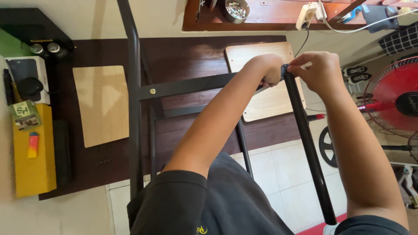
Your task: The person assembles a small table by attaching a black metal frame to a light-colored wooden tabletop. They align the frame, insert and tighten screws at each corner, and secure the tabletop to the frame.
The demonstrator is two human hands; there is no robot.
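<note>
Dark sleeves point(196, 204) nearest. Both hands meet at far top of black metal tube point(307, 139): left hand point(271, 72) curled around crossbar point(187, 86) joint, right hand point(318, 72) pinching tube's cap end. Wooden panel point(265, 87) lies beneath.

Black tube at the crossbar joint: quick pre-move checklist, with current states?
1. Left hand grips the joint: ok.
2. Right hand on top of the black tube: ok.
3. Tube end meets crossbar: cannot tell, hands cover it.
4. Screw in at crossbar's far end: ok.
5. Fastener at the near joint: cannot tell.
6. Wooden panels lie apart from the frame: ok.
</note>
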